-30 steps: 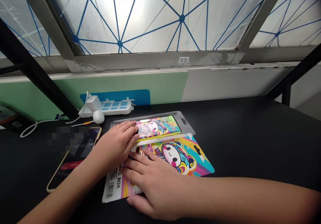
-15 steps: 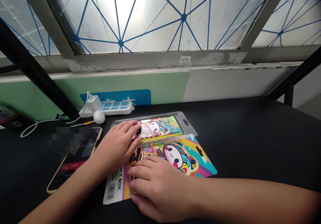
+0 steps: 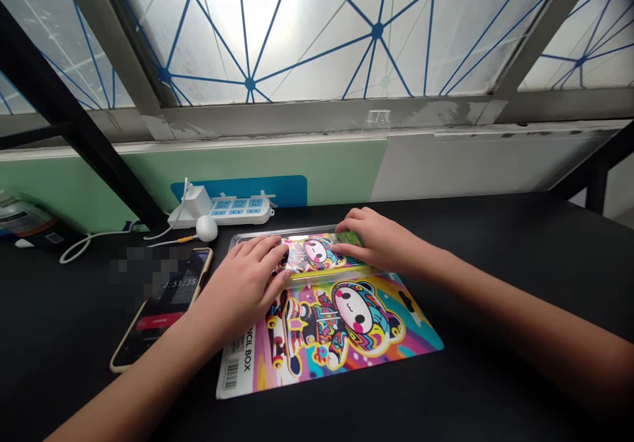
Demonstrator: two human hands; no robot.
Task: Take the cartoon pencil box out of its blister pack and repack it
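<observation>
A colourful pencil box (image 3: 317, 252) printed with a cartoon bear lies in a clear plastic blister tray (image 3: 329, 275). My left hand (image 3: 255, 270) grips the left end of the box, fingers over the far side and thumb at the near side. At the right end my right hand (image 3: 374, 238) spans the box, thumb near and fingertips at the far edge. Just in front lies a printed backing card (image 3: 354, 313) with the same bear, a barcode and lettering ending in "NCIL BOX". The left hand's fingertips partly hide the box end.
Left of the card lies a phone (image 3: 158, 320) showing a timer. A white power strip (image 3: 242, 211) with a plug and cable stands by the wall. A bottle (image 3: 30, 221) sits at far left. Black frame bars (image 3: 94, 158) slant up beside the black table (image 3: 495, 263).
My right hand has moved from the backing card up and right onto the pencil box's right end, uncovering the card. My left hand stays at the left end. The view has shifted slightly.
</observation>
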